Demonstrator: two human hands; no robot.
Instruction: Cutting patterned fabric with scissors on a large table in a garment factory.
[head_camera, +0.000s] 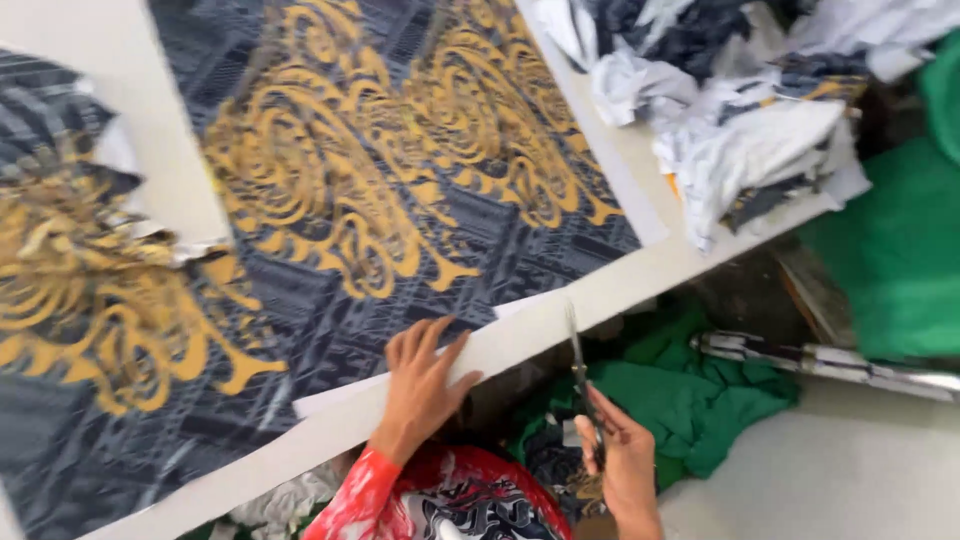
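Left hand (420, 385) spread flat, fingers open, pressing dark grey fabric with gold scrollwork (400, 170) at the white bench (520, 335) edge. Right hand (625, 465) closed around long steel scissors (580, 375), blades up.

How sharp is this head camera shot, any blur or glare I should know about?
Head view: motion blur smears the gold-and-grey printed fabric, worst at the left edge; the left hand and the right hand holding scissors are only slightly soft. The metal bar shows a bright glint. Lighting is even, without hard shadows.

Red, white and black patterned sleeve (355, 497); bare hands
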